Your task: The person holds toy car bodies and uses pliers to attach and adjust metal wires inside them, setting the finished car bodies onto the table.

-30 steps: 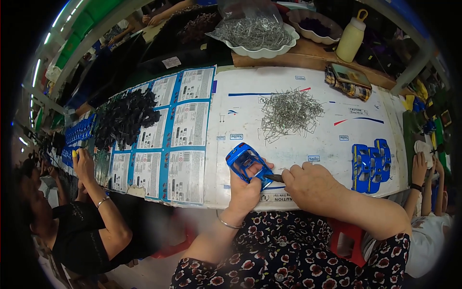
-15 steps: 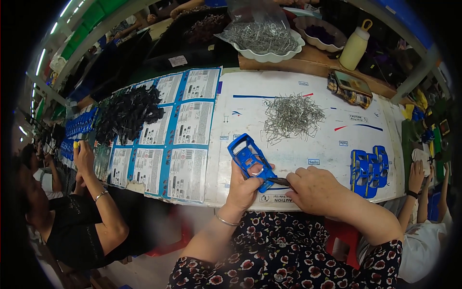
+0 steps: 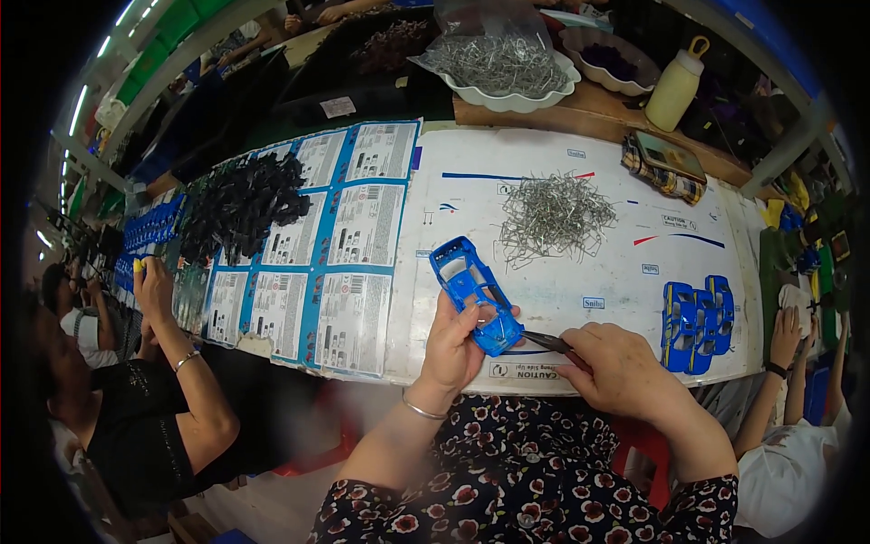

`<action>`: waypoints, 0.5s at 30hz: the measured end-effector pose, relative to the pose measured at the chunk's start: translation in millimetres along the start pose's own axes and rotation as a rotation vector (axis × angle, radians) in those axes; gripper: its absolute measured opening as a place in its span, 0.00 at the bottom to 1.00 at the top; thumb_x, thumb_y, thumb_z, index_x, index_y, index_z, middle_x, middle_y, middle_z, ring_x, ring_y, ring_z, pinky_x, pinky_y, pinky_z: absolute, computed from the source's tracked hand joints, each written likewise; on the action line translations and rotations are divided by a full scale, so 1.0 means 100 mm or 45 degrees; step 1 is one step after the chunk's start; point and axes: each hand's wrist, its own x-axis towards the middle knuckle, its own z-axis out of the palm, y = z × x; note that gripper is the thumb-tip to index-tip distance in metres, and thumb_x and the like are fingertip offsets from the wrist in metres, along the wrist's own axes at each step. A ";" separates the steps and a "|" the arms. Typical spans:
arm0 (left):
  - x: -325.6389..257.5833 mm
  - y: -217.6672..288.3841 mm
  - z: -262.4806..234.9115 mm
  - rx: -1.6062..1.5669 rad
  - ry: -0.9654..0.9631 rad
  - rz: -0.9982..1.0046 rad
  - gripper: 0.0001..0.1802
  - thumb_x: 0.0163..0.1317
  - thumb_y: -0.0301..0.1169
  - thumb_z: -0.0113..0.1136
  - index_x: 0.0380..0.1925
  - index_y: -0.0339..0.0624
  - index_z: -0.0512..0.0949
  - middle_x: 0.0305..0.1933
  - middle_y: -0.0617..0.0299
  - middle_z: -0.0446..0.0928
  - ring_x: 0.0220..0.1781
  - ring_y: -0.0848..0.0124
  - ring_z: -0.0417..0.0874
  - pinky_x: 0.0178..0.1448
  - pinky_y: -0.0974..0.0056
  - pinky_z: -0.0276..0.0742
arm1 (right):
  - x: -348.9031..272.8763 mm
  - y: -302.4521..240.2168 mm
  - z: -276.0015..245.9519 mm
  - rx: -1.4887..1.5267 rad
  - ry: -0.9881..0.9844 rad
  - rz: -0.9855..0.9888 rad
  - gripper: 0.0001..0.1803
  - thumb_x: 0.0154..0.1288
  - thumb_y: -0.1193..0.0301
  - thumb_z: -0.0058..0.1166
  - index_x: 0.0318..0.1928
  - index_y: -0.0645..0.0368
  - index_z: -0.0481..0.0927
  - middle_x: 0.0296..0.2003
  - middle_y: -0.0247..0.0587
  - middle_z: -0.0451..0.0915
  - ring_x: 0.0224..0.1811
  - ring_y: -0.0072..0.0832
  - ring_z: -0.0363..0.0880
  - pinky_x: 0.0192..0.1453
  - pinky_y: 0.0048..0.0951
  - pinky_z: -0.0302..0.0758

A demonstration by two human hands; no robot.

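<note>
My left hand (image 3: 449,349) is wrapped round a blue toy car shell (image 3: 478,288) with clear window openings, thumb laid on its side. The car is held tilted above the near part of the table, its roof toward me. In my right hand (image 3: 625,367) is a pair of dark, narrow-nosed pliers (image 3: 549,342), fingers closed on the handles. Their tips are at the car's near end; whether they touch it or grip anything is too small to tell. Beyond the car lies a heap of thin bent metal wires (image 3: 557,218).
Several blue car shells (image 3: 696,325) stand together at right. At left, black plastic parts (image 3: 245,204) are heaped on printed sheets (image 3: 349,308). A wavy bowl (image 3: 517,98) of wire, a bottle (image 3: 676,89) and a phone on a checked pouch (image 3: 666,168) sit behind. Co-workers sit on both sides.
The car has turned in my left hand, showing more of its roof and windows. My right hand and the pliers have shifted right and slightly back from the car.
</note>
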 end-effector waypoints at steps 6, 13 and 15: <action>0.02 0.00 -0.04 -0.006 -0.037 -0.024 0.24 0.68 0.41 0.46 0.59 0.44 0.57 0.49 0.47 0.71 0.49 0.50 0.78 0.38 0.46 0.83 | -0.07 0.02 0.00 0.019 0.055 0.002 0.13 0.58 0.64 0.57 0.37 0.58 0.73 0.29 0.43 0.75 0.34 0.43 0.76 0.36 0.41 0.73; 0.01 0.02 -0.01 -0.020 -0.046 -0.054 0.23 0.67 0.35 0.48 0.59 0.46 0.57 0.48 0.48 0.71 0.51 0.51 0.77 0.36 0.48 0.84 | 0.01 0.01 -0.03 0.086 0.070 -0.017 0.11 0.58 0.65 0.56 0.36 0.58 0.73 0.28 0.44 0.75 0.33 0.43 0.76 0.37 0.41 0.73; 0.03 0.06 0.00 0.042 -0.047 -0.099 0.26 0.63 0.28 0.49 0.61 0.47 0.55 0.49 0.48 0.70 0.52 0.51 0.77 0.37 0.49 0.85 | 0.06 0.02 -0.01 0.178 -0.064 0.013 0.12 0.60 0.63 0.54 0.36 0.59 0.74 0.29 0.45 0.76 0.35 0.44 0.77 0.39 0.42 0.73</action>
